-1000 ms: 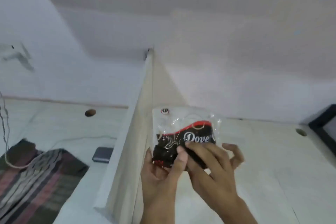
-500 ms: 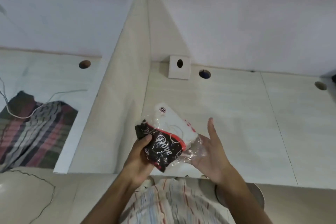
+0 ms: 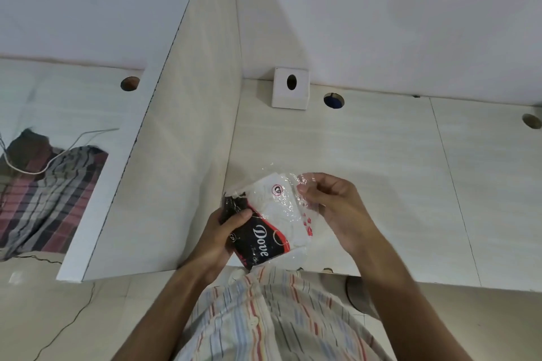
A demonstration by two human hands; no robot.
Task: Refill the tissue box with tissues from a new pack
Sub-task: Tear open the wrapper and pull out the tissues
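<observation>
Head view says you're barely started: your left hand (image 3: 223, 231) is clamped round the pack's (image 3: 275, 220) dark end, your right hand (image 3: 331, 202) pinching its clear wrap, seemingly unopened. The box (image 3: 290, 97) sits far back on the worktop (image 3: 381, 170), apparently unfilled.

Tissue pack (image 3: 272, 223): clear crinkled wrapper, black-and-red "Dove" label, white tissues inside, held tilted above the desk's near edge. Tissue box (image 3: 290, 92): white, oval opening, standing at the desk's far edge.
</observation>
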